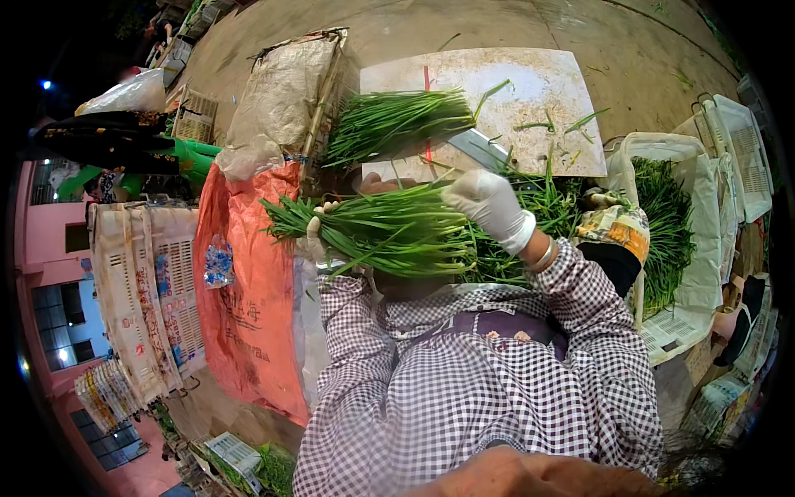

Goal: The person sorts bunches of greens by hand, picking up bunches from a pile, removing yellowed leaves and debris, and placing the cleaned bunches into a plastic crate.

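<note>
My left hand (pixel 315 237), in a pale glove, is wrapped around the leafy end of a loose bunch of green garlic chives (pixel 391 230). The bunch lies crosswise before my chest, its pale cut ends to the right. Beside those ends is my right hand (pixel 487 202), in a white glove with the fingers curled; whether a stalk is pinched there cannot be made out. Another chive bunch (pixel 404 121) rests on a stained white board (pixel 540 81). A flat metal blade (pixel 478 148) sticks out beside it. More loose chives (pixel 546 205) lie behind my right wrist.
On the right stands a white plastic crate (pixel 695 248) filled with greens. An orange-red woven sack (pixel 248 298) hangs at the left, near stacked white crates (pixel 143 286). A sack-covered crate (pixel 273 93) adjoins the board's left side. Chive scraps (pixel 584 121) litter the board.
</note>
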Tool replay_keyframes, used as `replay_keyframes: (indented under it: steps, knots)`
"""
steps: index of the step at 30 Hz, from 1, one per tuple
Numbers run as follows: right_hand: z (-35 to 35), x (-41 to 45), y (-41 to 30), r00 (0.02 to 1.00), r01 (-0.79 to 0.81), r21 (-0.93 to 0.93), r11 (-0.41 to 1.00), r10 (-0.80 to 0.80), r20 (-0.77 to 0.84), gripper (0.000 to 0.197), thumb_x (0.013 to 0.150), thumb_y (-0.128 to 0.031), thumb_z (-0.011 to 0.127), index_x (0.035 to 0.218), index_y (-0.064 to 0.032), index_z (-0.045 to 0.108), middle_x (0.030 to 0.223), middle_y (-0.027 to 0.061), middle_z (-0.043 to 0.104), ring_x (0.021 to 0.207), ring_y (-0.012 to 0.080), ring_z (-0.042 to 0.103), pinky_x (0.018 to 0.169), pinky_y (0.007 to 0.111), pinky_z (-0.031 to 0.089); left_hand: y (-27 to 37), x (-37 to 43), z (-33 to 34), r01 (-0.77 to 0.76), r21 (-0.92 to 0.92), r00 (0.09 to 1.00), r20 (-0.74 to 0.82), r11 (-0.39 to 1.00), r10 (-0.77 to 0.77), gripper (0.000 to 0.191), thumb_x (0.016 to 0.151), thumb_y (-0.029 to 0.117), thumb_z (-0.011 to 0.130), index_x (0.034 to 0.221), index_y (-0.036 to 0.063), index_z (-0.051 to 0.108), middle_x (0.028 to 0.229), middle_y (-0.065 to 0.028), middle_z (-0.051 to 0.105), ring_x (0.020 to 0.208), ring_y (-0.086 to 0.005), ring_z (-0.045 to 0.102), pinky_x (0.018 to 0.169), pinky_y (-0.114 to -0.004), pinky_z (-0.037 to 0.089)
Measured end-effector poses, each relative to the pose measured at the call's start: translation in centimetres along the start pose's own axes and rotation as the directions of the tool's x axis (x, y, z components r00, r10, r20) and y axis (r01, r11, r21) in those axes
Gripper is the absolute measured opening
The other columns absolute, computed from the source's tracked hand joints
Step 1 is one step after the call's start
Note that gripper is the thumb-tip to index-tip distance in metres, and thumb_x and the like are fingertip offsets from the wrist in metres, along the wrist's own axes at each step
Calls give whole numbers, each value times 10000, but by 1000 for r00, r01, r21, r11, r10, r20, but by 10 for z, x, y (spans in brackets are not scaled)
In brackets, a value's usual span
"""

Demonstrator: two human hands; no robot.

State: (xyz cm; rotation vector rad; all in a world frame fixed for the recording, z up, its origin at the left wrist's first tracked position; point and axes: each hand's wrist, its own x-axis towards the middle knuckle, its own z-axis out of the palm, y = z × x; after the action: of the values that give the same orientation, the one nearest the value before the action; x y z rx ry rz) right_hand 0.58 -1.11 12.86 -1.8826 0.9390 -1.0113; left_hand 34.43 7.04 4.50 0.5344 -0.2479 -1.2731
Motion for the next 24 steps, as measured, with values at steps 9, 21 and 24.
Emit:
replay_keyframes:
  steps: [9,21,24]
  knots:
    - [38,-11,7,982,184,-462,868,-141,125,261,713,-277,725,883,-91,658,826,78,598,858,289,567,761,391,453,-1,4,0,-21,42,1000,-11,999,21,237,849,124,552,1059,35,615,1122,-123,639,1093,-273,589,1021,-457,433]
    - [5,59,19,921,-17,-102,995,55,385,238,751,-160,704,961,-64,645,820,160,656,758,323,634,685,380,497,14,9,3,148,178,988,-71,973,-137,393,838,228,567,1152,-8,572,1105,-168,633,1014,-325,605,938,-470,477]
    - [11,51,30,946,-46,-226,973,115,302,196,756,-175,705,930,-98,655,860,111,664,826,296,627,736,384,490,10,7,13,189,190,957,-255,963,-138,376,833,225,564,1121,-17,579,1067,-152,642,939,-298,626,880,-425,510]
